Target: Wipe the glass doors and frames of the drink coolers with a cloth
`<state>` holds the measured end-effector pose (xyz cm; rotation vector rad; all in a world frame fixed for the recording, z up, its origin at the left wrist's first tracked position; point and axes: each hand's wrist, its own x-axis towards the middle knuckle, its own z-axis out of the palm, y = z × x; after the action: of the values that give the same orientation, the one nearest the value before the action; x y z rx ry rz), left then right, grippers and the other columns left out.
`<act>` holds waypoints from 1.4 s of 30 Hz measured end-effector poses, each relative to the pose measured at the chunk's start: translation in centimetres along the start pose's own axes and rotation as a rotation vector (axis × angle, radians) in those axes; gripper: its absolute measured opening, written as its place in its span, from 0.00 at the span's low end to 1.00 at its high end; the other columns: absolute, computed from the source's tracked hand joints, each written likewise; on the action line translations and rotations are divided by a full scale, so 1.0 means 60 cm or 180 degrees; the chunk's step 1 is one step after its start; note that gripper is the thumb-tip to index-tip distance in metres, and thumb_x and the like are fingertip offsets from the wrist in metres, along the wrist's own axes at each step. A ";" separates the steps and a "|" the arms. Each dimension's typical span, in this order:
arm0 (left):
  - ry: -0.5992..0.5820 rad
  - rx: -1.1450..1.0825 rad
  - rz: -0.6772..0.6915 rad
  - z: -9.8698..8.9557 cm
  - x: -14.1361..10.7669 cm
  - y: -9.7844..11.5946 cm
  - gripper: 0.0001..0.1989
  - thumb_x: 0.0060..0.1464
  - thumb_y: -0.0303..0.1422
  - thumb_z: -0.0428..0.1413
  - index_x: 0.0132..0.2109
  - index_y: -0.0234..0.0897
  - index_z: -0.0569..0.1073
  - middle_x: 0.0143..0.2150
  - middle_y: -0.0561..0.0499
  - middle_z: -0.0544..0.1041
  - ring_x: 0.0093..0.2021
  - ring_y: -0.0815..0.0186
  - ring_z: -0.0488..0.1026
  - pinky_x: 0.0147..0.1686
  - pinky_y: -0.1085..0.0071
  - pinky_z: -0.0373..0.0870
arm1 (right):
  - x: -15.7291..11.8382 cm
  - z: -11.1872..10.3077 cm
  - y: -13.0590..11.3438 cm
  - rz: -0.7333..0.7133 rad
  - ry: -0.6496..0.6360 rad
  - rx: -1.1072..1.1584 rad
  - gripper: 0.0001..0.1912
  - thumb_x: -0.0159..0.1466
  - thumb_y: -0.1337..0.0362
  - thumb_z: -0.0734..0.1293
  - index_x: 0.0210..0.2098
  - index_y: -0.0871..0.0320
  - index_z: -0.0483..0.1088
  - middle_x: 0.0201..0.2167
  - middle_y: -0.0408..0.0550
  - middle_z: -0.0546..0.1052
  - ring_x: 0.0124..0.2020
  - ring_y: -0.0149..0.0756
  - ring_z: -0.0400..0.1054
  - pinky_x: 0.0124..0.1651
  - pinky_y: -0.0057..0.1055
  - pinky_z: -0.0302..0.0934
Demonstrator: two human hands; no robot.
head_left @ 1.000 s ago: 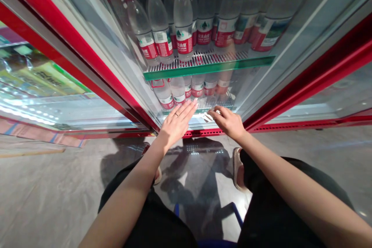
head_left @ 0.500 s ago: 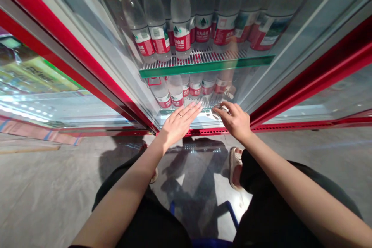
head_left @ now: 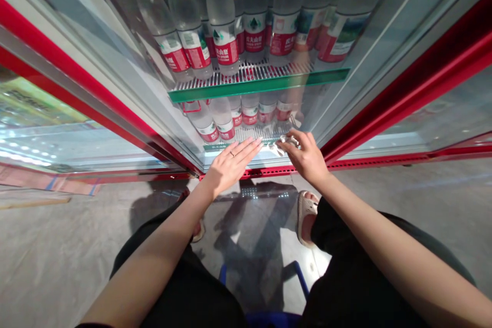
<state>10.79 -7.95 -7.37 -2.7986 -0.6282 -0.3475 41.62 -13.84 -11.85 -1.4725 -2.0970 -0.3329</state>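
Note:
My left hand (head_left: 233, 163) is stretched out flat, fingers together and a ring on one of them, near the lower part of the fridge's glass door (head_left: 323, 113). Whether its palm touches the glass I cannot tell. To its right, my right hand (head_left: 305, 156) pinches a crumpled white tissue (head_left: 286, 144) against the low part of the same glass. Behind the door, water bottles (head_left: 223, 31) with red caps and red-and-white labels stand on a wire shelf with a green front strip (head_left: 261, 84). More bottles (head_left: 226, 118) stand on the level below.
Red door frames (head_left: 407, 82) run along both sides, with neighbouring fridge doors beyond. At the left, yellow-green packages (head_left: 34, 100) show behind glass. My sandalled feet (head_left: 307, 218) rest on the grey floor (head_left: 57, 251). Below me is part of a blue seat (head_left: 272, 319) with blue legs.
The fridge and bottles have shifted left and slightly up in view as the camera moved. My right hand stays by the low glass with the tissue; my left hand remains flat.

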 end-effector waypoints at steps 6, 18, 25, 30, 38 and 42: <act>-0.0085 0.0020 -0.0002 0.009 0.008 0.001 0.44 0.69 0.24 0.50 0.85 0.38 0.43 0.83 0.47 0.59 0.83 0.62 0.56 0.82 0.64 0.49 | 0.009 0.004 -0.017 -0.0051 -0.0163 0.0158 0.24 0.77 0.65 0.62 0.68 0.46 0.75 0.65 0.57 0.73 0.59 0.53 0.69 0.58 0.52 0.75; -0.0085 -0.0266 -0.0146 0.028 0.019 0.021 0.42 0.68 0.25 0.49 0.85 0.36 0.47 0.83 0.43 0.58 0.85 0.61 0.53 0.83 0.61 0.49 | -0.017 -0.014 0.027 0.0407 0.0318 0.0231 0.17 0.75 0.65 0.63 0.58 0.51 0.80 0.60 0.60 0.73 0.56 0.54 0.68 0.58 0.54 0.73; 0.0283 -0.2595 -0.1396 0.017 0.052 0.085 0.27 0.71 0.32 0.51 0.72 0.42 0.74 0.76 0.44 0.73 0.76 0.60 0.71 0.78 0.57 0.63 | -0.024 0.012 0.010 0.1141 0.0641 0.1495 0.16 0.68 0.68 0.63 0.49 0.48 0.79 0.55 0.54 0.74 0.55 0.49 0.72 0.61 0.51 0.72; 0.0764 -0.4006 -0.2853 0.046 0.126 0.169 0.13 0.69 0.35 0.58 0.55 0.41 0.84 0.61 0.41 0.86 0.61 0.55 0.83 0.68 0.57 0.76 | -0.033 0.031 0.004 0.2510 0.1053 0.2640 0.09 0.61 0.57 0.71 0.39 0.52 0.78 0.44 0.54 0.79 0.48 0.50 0.74 0.57 0.51 0.73; 0.2328 -0.6577 -0.4766 0.074 0.257 0.253 0.07 0.59 0.26 0.71 0.42 0.34 0.81 0.41 0.46 0.86 0.42 0.66 0.85 0.56 0.66 0.79 | -0.018 0.029 -0.015 0.3141 0.0761 0.3470 0.13 0.56 0.56 0.73 0.39 0.53 0.81 0.38 0.49 0.85 0.41 0.46 0.78 0.46 0.43 0.75; 0.2512 -0.6431 -0.5098 0.093 0.256 0.234 0.10 0.56 0.21 0.70 0.38 0.36 0.77 0.35 0.51 0.84 0.41 0.67 0.85 0.59 0.66 0.78 | -0.013 0.004 -0.006 0.3509 0.0682 0.3872 0.12 0.53 0.60 0.72 0.35 0.55 0.83 0.34 0.48 0.85 0.38 0.43 0.78 0.47 0.41 0.73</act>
<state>31.52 -12.68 -10.91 0.3256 1.0796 1.1916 41.42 -14.48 -12.43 -1.3636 -0.6903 0.9695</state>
